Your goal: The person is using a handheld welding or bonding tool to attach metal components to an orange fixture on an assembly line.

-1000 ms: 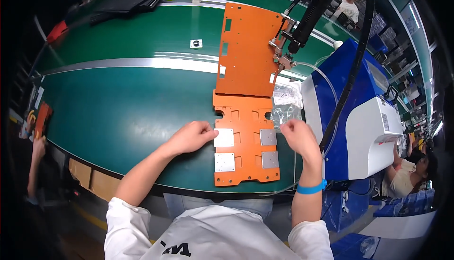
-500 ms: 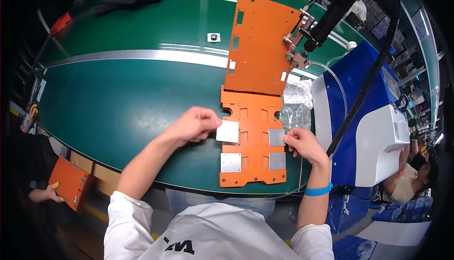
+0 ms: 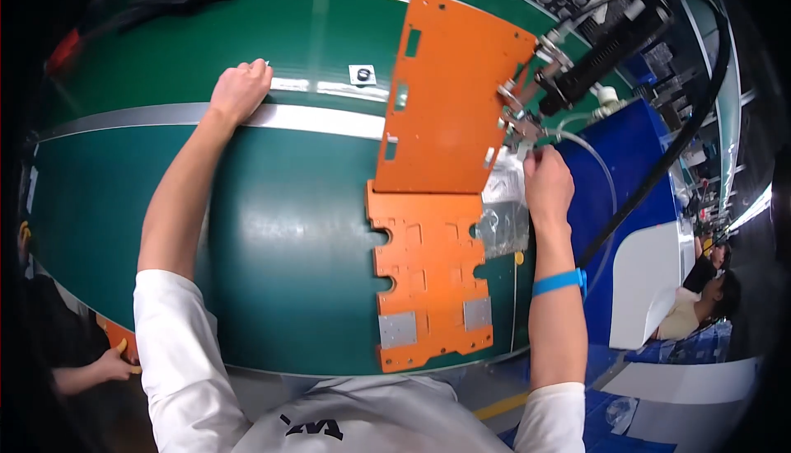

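An orange jig plate (image 3: 428, 267) lies on the green belt (image 3: 288, 230) in front of me, with two grey square plates (image 3: 398, 329) in its near pockets. A larger orange panel (image 3: 449, 98) lies just beyond it. My left hand (image 3: 241, 89) reaches far out to the silver strip (image 3: 321, 117) on the belt, fingers curled knuckles up; what is under them is hidden. My right hand (image 3: 548, 185), with a blue wristband, is raised beside a clear plastic bag (image 3: 503, 210), fingertips up by the thin tube under the black hanging tool (image 3: 606, 53).
A small white square with a black nut (image 3: 360, 75) sits on the belt beyond the strip. A blue and white machine (image 3: 626, 239) stands to the right. Another person's hand (image 3: 111, 362) holds an orange piece at lower left. Another person sits at far right (image 3: 709, 288).
My left hand lifted a grey plate off the jig and has swung far out to the left. My right hand has moved up from the jig to the bag. The jig's two far pockets are bare.
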Tool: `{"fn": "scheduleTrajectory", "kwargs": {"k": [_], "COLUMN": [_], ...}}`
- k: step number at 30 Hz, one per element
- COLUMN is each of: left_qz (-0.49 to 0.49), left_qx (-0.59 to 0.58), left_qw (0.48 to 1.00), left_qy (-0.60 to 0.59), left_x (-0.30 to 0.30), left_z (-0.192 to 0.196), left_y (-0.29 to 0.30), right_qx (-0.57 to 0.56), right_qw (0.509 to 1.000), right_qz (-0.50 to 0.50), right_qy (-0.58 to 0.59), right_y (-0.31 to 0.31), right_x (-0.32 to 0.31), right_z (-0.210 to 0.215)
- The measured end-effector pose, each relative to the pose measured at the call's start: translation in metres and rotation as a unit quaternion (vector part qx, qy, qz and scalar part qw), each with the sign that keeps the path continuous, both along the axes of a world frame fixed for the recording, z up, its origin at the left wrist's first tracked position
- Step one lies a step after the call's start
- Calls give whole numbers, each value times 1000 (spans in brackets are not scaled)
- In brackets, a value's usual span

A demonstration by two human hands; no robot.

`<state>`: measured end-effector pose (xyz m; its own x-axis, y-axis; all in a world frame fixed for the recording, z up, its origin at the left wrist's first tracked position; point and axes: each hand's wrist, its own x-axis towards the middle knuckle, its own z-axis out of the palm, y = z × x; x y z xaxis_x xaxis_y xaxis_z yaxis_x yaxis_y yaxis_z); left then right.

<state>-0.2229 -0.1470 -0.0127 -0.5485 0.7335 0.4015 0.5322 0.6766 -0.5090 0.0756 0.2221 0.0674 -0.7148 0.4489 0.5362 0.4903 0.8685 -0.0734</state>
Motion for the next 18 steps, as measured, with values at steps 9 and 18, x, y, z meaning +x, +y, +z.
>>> {"fn": "scheduleTrajectory", "kwargs": {"k": [9,18], "left_qz": [-42,-166], "left_qx": [191,264], "left_qw": [972,858], "left_qy": [-127,-407], "left_x": [74,265], "left_z": [7,54], "left_y": [20,14], "right_qx": [89,52], "right_qw": [944,997], "right_qz": [298,51], "right_qy": [110,-26], "right_y": [115,35], "right_x": [-83,-38], "right_z": [-89,-25]}}
